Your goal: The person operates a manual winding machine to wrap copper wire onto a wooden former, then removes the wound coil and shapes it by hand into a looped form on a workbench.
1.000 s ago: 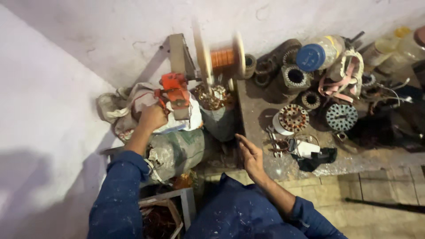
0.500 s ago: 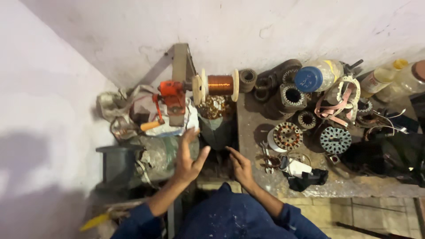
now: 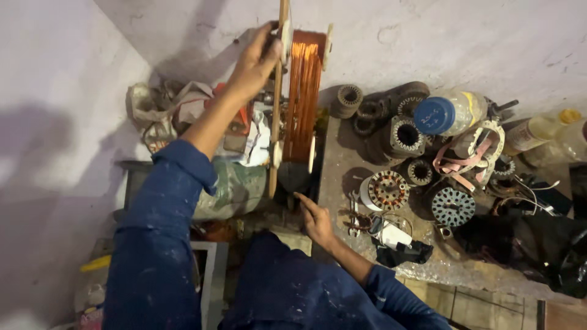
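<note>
Fingers of the right hand lie loosely spread, gripping nothing, just below the spool of copper wire at the table edge. Farther up, the left hand clasps the spool's wooden flange near the wall.

copper-orange wire gleams on the spool, pale wooden flanges; sleeves deep blue, speckled white; a blue cap on the clear bottle; pink tape over grey stators; bench dull grey-brown.
</note>
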